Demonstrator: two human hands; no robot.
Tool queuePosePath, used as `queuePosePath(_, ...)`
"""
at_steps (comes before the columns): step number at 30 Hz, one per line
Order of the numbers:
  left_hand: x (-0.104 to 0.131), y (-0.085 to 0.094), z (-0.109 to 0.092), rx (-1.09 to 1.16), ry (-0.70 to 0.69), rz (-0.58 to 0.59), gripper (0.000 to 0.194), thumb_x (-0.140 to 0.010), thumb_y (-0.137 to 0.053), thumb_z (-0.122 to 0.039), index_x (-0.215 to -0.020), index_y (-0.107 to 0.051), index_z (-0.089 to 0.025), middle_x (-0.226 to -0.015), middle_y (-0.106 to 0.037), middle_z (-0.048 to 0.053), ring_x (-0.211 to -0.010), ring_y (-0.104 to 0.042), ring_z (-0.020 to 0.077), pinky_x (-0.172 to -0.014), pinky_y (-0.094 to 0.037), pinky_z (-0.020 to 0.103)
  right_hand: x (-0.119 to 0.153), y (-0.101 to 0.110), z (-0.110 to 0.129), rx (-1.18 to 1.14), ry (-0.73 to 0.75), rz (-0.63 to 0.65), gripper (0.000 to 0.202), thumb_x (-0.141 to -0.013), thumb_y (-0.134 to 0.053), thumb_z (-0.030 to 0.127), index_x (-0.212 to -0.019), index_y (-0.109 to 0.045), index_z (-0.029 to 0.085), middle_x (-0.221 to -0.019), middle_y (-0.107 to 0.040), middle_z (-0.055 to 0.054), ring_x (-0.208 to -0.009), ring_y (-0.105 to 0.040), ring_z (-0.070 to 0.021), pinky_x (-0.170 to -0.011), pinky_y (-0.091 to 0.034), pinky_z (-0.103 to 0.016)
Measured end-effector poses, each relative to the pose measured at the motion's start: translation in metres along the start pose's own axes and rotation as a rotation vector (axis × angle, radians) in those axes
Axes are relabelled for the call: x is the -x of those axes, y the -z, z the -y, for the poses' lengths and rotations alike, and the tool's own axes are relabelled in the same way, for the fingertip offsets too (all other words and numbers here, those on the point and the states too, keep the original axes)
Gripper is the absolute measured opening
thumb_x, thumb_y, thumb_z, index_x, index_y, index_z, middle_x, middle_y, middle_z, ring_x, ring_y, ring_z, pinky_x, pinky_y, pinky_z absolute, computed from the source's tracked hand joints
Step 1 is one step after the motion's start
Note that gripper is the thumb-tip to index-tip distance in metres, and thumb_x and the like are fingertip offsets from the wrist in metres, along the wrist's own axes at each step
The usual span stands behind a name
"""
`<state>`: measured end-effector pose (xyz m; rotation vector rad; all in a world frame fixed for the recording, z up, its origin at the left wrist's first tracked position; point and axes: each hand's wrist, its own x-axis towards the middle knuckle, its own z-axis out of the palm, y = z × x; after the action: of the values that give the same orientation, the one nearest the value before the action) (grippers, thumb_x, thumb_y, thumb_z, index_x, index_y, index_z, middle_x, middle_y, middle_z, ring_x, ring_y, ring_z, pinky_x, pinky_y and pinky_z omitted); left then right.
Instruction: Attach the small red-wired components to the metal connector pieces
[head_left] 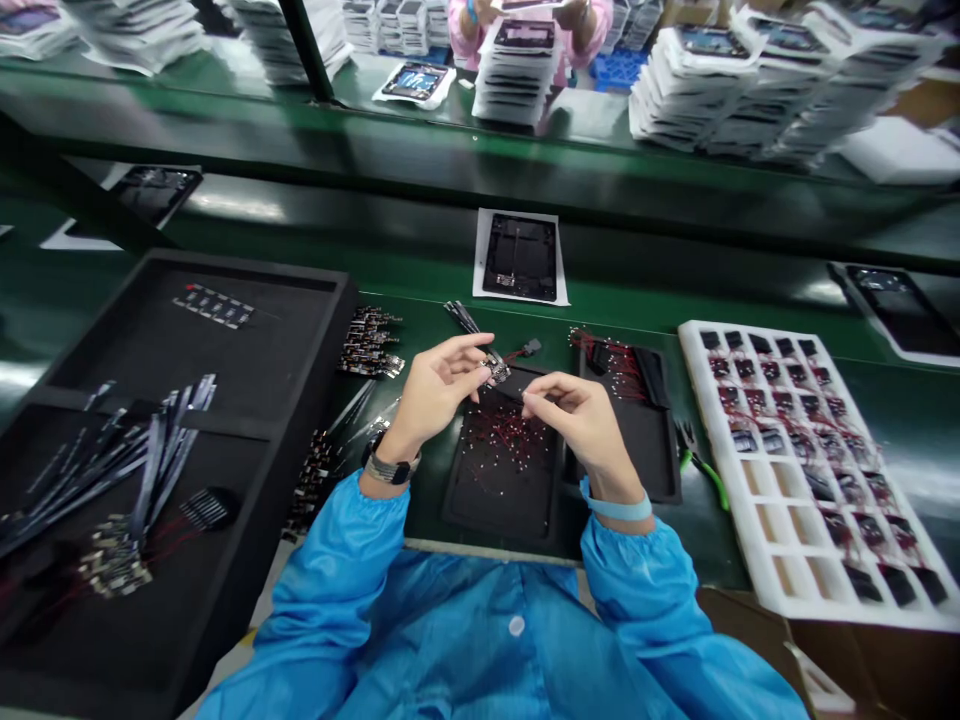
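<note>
The held circuit part (496,372) looks metallic and shiny, the sleeves (330,565) glossy cloth, the white tray (748,535) matt foam.

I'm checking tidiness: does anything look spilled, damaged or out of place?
Nothing looks plainly damaged or spilled. The untidiest patch is the red-wired parts, lying in a loose jumble on a black tray, whereas the white tray has pieces in separate pockets.

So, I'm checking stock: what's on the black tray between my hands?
Loose red-wired parts lie on the black tray. The left hand and right hand partly hide its far end; anything beneath the parts is covered.
</note>
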<state>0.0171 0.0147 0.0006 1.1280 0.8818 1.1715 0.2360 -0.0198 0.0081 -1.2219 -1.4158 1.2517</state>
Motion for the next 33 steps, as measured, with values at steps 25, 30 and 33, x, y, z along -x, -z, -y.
queuePosePath(25, 0.0056, 0.0003, -0.0071, -0.363, 0.099, 0.298, 0.011, -0.086, -0.076, -0.024, -0.093, -0.08, -0.016, -0.074, -0.069, 0.004, -0.066, -0.057, 0.0148, -0.064, -0.044, 0.027, -0.0027, 0.005, 0.007, 0.14, -0.12, 0.295, 0.02, -0.087, -0.075, 0.037, -0.082, -0.074, 0.017, -0.067, -0.07, -0.002, -0.061, -0.06, -0.0147, -0.062, -0.048, -0.028)
queuePosePath(30, 0.0059, 0.0003, -0.008, -0.377, 0.114, 0.299, 0.012, -0.086, -0.076, -0.024, -0.092, -0.08, -0.015, -0.076, -0.07, 0.005, -0.067, -0.059, 0.0151, -0.065, -0.045, 0.028, -0.0028, 0.004, 0.006, 0.139, -0.117, 0.298, 0.019, -0.088, -0.073, 0.035, -0.084, -0.075, 0.017, -0.068, -0.07, -0.002, -0.062, -0.06, -0.0147, -0.064, -0.048, -0.028)
queuePosePath(33, 0.0059, -0.0011, -0.0082, -0.377, 0.121, 0.307, 0.011, -0.085, -0.075, -0.022, -0.092, -0.08, -0.015, -0.072, -0.068, 0.003, -0.064, -0.056, 0.014, -0.063, -0.043, 0.027, -0.0028, 0.0032, 0.0065, 0.15, -0.112, 0.295, 0.019, -0.088, -0.073, 0.035, -0.082, -0.074, 0.017, -0.068, -0.069, -0.002, -0.062, -0.059, -0.0146, -0.064, -0.048, -0.029)
